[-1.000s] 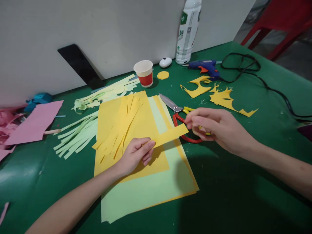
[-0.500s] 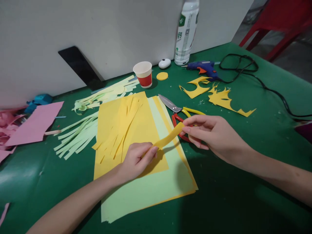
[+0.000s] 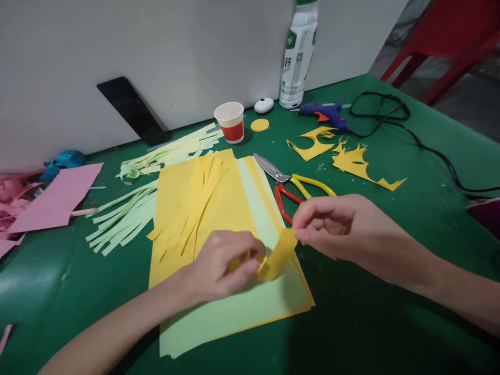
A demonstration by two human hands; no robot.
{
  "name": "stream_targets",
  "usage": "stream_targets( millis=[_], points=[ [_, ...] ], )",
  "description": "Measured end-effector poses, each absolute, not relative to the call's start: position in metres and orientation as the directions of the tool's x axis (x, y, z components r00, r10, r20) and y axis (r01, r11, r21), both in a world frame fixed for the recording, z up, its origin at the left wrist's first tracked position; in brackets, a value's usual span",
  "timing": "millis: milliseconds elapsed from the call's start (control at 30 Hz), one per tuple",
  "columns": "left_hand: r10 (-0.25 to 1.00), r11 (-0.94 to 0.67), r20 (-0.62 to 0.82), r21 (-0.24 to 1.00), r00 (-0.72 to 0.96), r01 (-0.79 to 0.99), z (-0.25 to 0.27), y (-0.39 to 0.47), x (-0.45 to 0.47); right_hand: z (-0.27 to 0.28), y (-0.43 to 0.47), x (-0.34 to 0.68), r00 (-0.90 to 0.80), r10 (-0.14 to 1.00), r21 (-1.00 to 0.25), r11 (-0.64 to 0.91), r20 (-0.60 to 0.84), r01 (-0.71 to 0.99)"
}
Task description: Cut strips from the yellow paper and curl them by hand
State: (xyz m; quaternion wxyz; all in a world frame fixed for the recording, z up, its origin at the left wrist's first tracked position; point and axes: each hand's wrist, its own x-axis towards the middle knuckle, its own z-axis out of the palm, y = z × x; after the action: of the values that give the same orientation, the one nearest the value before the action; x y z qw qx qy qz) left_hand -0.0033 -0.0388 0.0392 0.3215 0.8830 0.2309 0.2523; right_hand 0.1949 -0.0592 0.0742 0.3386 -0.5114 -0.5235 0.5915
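A short yellow paper strip (image 3: 278, 256) spans the gap between my hands and bends downward in the middle. My right hand (image 3: 339, 225) pinches its upper right end between thumb and fingertips. The lower left end is in the curled fingers of my left hand (image 3: 230, 263), which partly hide it. Beneath my left hand lies a yellow paper sheet (image 3: 238, 182) with several narrow yellow strips (image 3: 203, 192) on it. Under that sheet is a stack of pale green paper (image 3: 219, 317). Scissors (image 3: 279, 174) with red and yellow handles lie just beyond my right hand.
Pale green strips (image 3: 125, 219) lie left of the sheets, near pink paper (image 3: 58, 198). Behind stand a paper cup (image 3: 230, 125) and a white bottle (image 3: 299, 57). A blue glue gun (image 3: 326, 112) with a black cable (image 3: 425, 148) and yellow scraps (image 3: 359, 164) lie to the right.
The yellow strip has gone from nearly straight to bent. My right hand has come down and a little nearer, and my left fingers have curled further over the strip's end.
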Motion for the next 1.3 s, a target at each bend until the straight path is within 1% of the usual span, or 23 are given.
stream_targets(
  millis=[33,67,100,167,233,300,367,533,600,667,700,800,867,933,1000,1100,1233,1300],
  points=[
    [0.609,-0.654,0.249,0.694,0.753,0.300,0.047,-0.037,-0.003,0.076,-0.061,0.193,-0.277,0.929,-0.966,-0.213,-0.246,0.145],
    [0.608,-0.646,0.209,0.691,0.766,0.324,0.055,-0.036,-0.002,0.078,-0.062,0.190,-0.300,0.925,-0.969,-0.197,-0.234,0.148],
    [0.581,-0.662,0.189,0.675,0.792,0.325,0.062,-0.034,-0.001,0.080,-0.063,0.188,-0.316,0.923,-0.973,-0.180,-0.218,0.146],
    [0.527,-0.749,0.238,0.582,0.816,0.315,0.073,-0.033,0.002,0.084,-0.064,0.182,-0.336,0.922,-0.978,-0.154,-0.193,0.140],
    [0.484,-0.832,0.329,0.460,0.811,0.310,0.079,-0.033,0.003,0.088,-0.063,0.177,-0.316,0.937,-0.982,-0.100,-0.148,0.162],
    [0.458,-0.877,0.418,0.358,0.784,0.322,0.081,-0.035,0.004,0.092,-0.061,0.172,-0.265,0.961,-0.978,-0.016,-0.073,0.210],
    [0.443,-0.895,0.477,0.282,0.759,0.345,0.082,-0.036,0.003,0.095,-0.059,0.168,-0.229,0.973,-0.960,0.097,0.036,0.263],
    [0.360,-0.924,0.535,0.090,0.764,0.372,0.083,-0.035,0.000,0.094,-0.057,0.166,-0.281,0.915,-0.841,0.382,0.288,0.383],
    [0.333,-0.928,0.551,0.050,0.765,0.368,0.084,-0.035,-0.001,0.093,-0.057,0.168,-0.319,0.877,-0.787,0.469,0.360,0.400],
    [0.330,-0.926,0.576,0.044,0.748,0.374,0.085,-0.035,-0.001,0.093,-0.056,0.171,-0.320,0.855,-0.742,0.515,0.408,0.429],
    [0.333,-0.924,0.596,0.052,0.731,0.379,0.085,-0.036,-0.001,0.093,-0.056,0.172,-0.297,0.857,-0.721,0.514,0.420,0.464],
    [0.356,-0.916,0.637,0.095,0.683,0.389,0.086,-0.035,-0.002,0.094,-0.054,0.176,-0.187,0.888,-0.696,0.448,0.420,0.561],
    [0.370,-0.914,0.637,0.121,0.676,0.387,0.086,-0.034,-0.002,0.095,-0.053,0.176,-0.196,0.894,-0.712,0.440,0.403,0.546],
    [0.364,-0.919,0.637,0.127,0.680,0.373,0.085,-0.033,-0.002,0.094,-0.053,0.175,-0.268,0.870,-0.722,0.493,0.414,0.486],
    [0.350,-0.926,0.649,0.130,0.675,0.355,0.082,-0.032,-0.001,0.094,-0.055,0.174,-0.311,0.834,-0.699,0.552,0.456,0.455],
    [0.374,-0.918,0.667,0.166,0.644,0.361,0.080,-0.032,0.001,0.092,-0.060,0.173,-0.297,0.809,-0.651,0.586,0.508,0.483],
    [0.403,-0.910,0.703,0.237,0.587,0.341,0.082,-0.035,0.003,0.091,-0.064,0.173,-0.302,0.801,-0.646,0.596,0.516,0.476],
    [0.422,-0.904,0.693,0.278,0.584,0.324,0.084,-0.037,0.003,0.090,-0.065,0.173,-0.299,0.800,-0.645,0.597,0.520,0.477]
  ],
)
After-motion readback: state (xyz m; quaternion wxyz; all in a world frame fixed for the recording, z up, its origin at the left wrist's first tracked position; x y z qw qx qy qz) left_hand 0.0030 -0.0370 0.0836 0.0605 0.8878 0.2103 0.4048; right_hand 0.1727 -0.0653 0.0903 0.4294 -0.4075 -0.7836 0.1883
